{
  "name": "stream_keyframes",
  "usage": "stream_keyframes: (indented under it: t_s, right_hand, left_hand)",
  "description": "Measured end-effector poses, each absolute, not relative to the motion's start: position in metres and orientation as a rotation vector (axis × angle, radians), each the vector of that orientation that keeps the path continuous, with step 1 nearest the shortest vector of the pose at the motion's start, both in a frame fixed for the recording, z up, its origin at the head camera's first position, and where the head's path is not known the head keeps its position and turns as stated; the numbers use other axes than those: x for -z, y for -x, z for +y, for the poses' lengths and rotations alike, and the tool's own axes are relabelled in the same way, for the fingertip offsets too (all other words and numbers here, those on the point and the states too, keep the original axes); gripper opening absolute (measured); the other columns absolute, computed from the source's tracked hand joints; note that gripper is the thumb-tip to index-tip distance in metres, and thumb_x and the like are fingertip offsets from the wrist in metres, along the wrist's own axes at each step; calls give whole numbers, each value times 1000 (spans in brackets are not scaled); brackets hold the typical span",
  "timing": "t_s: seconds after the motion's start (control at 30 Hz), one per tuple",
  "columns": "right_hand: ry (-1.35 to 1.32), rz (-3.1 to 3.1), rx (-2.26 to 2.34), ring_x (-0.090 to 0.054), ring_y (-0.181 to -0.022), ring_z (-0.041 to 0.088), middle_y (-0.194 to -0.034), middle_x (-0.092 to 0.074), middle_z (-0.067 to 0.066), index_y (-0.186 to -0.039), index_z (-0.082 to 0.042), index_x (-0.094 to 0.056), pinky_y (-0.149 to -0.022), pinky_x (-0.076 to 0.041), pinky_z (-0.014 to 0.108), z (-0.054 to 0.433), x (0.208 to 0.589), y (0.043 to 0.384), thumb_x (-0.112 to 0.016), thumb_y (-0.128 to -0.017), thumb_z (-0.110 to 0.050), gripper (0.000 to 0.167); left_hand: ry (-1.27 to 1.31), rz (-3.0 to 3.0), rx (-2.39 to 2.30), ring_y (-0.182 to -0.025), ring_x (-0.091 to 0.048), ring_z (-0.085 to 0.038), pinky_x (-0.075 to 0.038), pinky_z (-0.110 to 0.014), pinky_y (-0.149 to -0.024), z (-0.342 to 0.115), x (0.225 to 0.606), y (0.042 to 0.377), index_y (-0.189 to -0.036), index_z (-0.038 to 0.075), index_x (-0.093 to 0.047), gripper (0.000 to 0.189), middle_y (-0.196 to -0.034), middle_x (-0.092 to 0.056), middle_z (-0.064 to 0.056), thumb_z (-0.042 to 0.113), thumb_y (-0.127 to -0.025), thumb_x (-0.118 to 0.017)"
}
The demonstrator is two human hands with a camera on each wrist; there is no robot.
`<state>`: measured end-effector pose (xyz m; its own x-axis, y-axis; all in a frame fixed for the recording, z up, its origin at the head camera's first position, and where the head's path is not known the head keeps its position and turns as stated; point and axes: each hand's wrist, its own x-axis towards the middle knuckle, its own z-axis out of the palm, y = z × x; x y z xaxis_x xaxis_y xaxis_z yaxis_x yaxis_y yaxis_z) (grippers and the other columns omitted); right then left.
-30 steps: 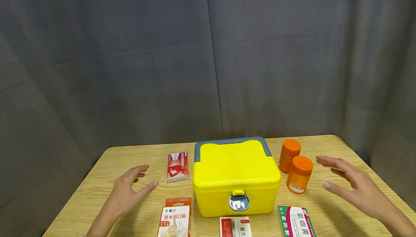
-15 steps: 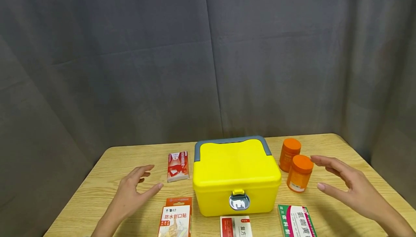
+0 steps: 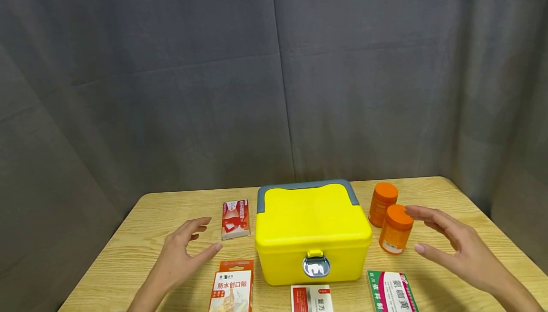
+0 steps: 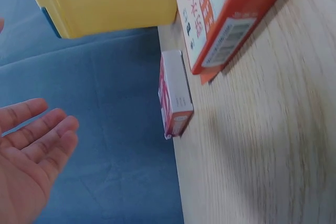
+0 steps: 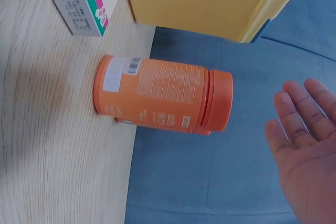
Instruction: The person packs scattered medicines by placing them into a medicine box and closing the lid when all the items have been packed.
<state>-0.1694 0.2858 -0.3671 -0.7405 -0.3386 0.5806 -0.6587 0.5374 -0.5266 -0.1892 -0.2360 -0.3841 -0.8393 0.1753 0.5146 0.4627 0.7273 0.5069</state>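
A yellow box (image 3: 312, 221) with a grey handle and a closed front latch (image 3: 316, 265) stands mid-table, its lid down. To its left my left hand (image 3: 181, 255) hovers with relaxed fingers and holds nothing. Nearest to that hand are a red-and-white carton (image 3: 236, 219) and an orange-and-white bandage box (image 3: 231, 287). On the other side my right hand (image 3: 455, 248) hangs in the air, thumb and fingers apart, beside the front orange bottle (image 3: 396, 229). In the right wrist view a gap separates the palm from that bottle (image 5: 157, 87).
Behind the front bottle stands a second orange bottle (image 3: 383, 204). A red-and-white medicine box (image 3: 311, 298) lies before the yellow box, and a green-and-white one (image 3: 392, 291) to its right. Grey curtain (image 3: 274, 74) hangs behind the wooden table (image 3: 128, 236).
Both hands have moved inward: the left one rightward, the right one slightly leftward to the front orange bottle. The yellow box, bottles and cartons have stayed in place.
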Motion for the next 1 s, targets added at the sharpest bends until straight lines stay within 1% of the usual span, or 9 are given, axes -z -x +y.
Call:
stream_keyframes:
  t_s: [0.17,0.43,0.63,1.0]
  right_hand:
    - [-836,-2367,-1063,-50,-117,4,-128,-59,6,-137,-8,-51,-97,-34,11,282,367,170,-75,-77,8,66]
    - [-818,-2382,-1093,-48,-120,3,-129,-59,8,-137,-10,-52,-97,-33,9,278,368,170,-75,-77,7,66]
    - [-802,-2393,-1134,-49,-119,5,-128,-59,9,-138,-11,-51,-97,-34,9,274,368,169,-74,-79,6,65]
    - [-870,-2345,-1213,-47,-124,8,-131,-57,11,-138,-6,-50,-99,-35,11,267,369,170,-73,-78,11,66]
  left_hand:
    - [497,-2498,894,-100,-62,-21,-55,-41,-80,-230,384,187,-124,8,-62,52,-119,-63,-1,33,-81,-79]
    - [510,-2470,946,-99,-62,-21,-56,-40,-79,-224,388,187,-124,8,-61,52,-121,-63,-1,28,-80,-80]
    - [518,-2459,955,-101,-62,-20,-55,-39,-80,-222,388,186,-125,10,-61,51,-121,-62,1,28,-81,-80]
    - [535,-2426,969,-104,-62,-19,-55,-40,-82,-216,386,184,-127,14,-60,53,-122,-62,4,28,-80,-80]
